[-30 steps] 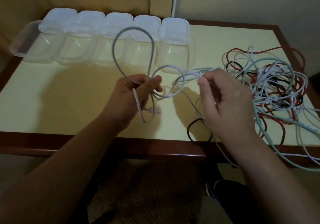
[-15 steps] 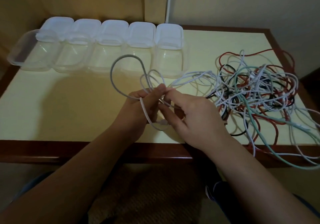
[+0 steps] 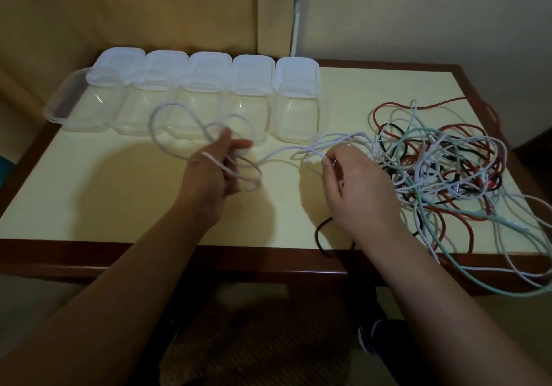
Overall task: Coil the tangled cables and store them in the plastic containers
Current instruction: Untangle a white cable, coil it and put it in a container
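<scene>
Landmark: the row of five clear plastic containers (image 3: 191, 111) along the far edge of my table (image 3: 89, 194), lids standing open behind them.

My left hand (image 3: 213, 176): in front of the row's middle containers, raised over the tabletop, fingers curled round a few loops of the white cable (image 3: 176, 130). One big loop stands up toward the containers, its top overlapping the third one from the left in my view.

My right hand (image 3: 355, 188): in front of and to the right of the rightmost container, thumb and forefinger pinching the same white cable where it leaves the heap.

White cable between my hands: it sags in a shallow curve from my left fist across to my right fingertips, in front of the rightmost container.

Tangled cables (image 3: 448, 170): a loose heap to the right of the containers, red, black, white and pale green strands crossed over one another, several trailing off the near edge of the table.

Black loop (image 3: 324, 240): at the near edge, well in front of the rightmost container, partly under my right wrist.

Containers' contents: I see no cable inside any of them.
</scene>
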`<state>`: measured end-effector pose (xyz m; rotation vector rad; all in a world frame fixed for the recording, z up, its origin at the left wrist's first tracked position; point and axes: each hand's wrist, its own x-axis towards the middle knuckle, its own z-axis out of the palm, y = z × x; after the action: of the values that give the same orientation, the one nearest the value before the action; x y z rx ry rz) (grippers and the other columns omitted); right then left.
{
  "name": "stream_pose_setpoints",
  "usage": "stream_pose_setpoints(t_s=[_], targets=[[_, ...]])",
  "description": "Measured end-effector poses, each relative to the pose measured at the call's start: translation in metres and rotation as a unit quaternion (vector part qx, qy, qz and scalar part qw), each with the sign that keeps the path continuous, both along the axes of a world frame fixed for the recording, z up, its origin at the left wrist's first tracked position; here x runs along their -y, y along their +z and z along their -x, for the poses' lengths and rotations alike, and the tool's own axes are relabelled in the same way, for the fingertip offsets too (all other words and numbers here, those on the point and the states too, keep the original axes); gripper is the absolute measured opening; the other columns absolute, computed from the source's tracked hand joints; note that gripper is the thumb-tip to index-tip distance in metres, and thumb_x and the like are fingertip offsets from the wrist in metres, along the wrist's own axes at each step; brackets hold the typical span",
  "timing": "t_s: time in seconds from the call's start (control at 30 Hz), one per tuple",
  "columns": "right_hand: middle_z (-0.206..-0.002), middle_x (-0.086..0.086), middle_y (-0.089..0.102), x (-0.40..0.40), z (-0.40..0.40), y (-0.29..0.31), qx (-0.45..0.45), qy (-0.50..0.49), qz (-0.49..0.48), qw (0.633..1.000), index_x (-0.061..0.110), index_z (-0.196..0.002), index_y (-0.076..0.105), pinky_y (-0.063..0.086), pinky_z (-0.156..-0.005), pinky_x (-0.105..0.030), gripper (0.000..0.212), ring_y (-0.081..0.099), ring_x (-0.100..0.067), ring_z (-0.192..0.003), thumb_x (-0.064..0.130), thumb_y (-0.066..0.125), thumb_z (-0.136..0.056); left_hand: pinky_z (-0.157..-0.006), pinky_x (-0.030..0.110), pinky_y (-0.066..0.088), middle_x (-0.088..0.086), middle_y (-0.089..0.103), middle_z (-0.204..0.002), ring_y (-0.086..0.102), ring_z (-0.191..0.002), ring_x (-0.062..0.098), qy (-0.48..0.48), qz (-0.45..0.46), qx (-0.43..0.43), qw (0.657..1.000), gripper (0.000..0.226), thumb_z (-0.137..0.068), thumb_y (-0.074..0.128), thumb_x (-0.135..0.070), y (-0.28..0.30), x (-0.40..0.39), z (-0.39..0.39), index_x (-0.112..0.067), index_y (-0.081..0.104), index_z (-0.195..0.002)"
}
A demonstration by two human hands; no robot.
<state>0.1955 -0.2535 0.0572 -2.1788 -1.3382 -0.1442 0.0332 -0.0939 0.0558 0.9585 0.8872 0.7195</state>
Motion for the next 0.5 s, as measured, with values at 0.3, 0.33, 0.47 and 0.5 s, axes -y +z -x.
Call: stream_pose_setpoints(t_s=[0.3, 0.33, 0.47, 0.5], targets=[[-0.097, 0.001, 0.073, 0.005, 0.004, 0.000, 0.015, 0.067, -0.168, 0.983, 0.013, -0.106, 0.077, 0.053, -0.065, -0.030, 0.014, 0.063, -0.010, -0.073, 0.021, 0.066, -0.104, -0.046, 0.020, 0.023, 0.002, 0.021, -0.054, 0.017, -0.046, 0.016, -0.159, -0.086, -0.035, 0.983, 0.049, -0.082, 0.070, -0.053, -0.004, 0.052, -0.016, -0.006, 0.076, -0.095], [-0.096, 0.001, 0.073, 0.005, 0.006, 0.000, 0.018, 0.082, -0.173, 0.981, 0.013, -0.105, 0.077, 0.053, -0.064, -0.029, 0.012, 0.061, -0.007, -0.073, 0.021, 0.068, -0.103, -0.045, 0.020, 0.020, 0.003, 0.019, -0.055, 0.014, -0.047, 0.016, -0.162, -0.062, -0.018, 0.985, 0.048, -0.084, 0.069, -0.054, -0.004, 0.054, -0.017, -0.007, 0.072, -0.084], [-0.095, -0.001, 0.070, 0.003, 0.019, 0.000, 0.029, 0.163, -0.148, 0.975, 0.012, -0.106, 0.075, 0.054, -0.063, -0.033, 0.010, 0.065, -0.014, -0.077, 0.019, 0.071, -0.101, -0.041, 0.018, 0.022, -0.006, 0.028, -0.049, 0.021, -0.041, 0.009, -0.185, -0.012, 0.047, 0.982, 0.032, -0.088, 0.070, -0.048, -0.003, 0.056, -0.022, -0.023, 0.061, -0.069], [-0.094, -0.001, 0.068, 0.002, 0.021, 0.000, 0.019, 0.174, -0.137, 0.975, 0.012, -0.104, 0.074, 0.052, -0.062, -0.031, 0.009, 0.060, -0.011, -0.074, 0.020, 0.071, -0.101, -0.040, 0.017, 0.025, -0.007, 0.033, -0.049, 0.026, -0.040, 0.006, -0.184, 0.004, 0.061, 0.981, 0.026, -0.090, 0.071, -0.043, 0.000, 0.055, -0.022, -0.024, 0.066, -0.073]])
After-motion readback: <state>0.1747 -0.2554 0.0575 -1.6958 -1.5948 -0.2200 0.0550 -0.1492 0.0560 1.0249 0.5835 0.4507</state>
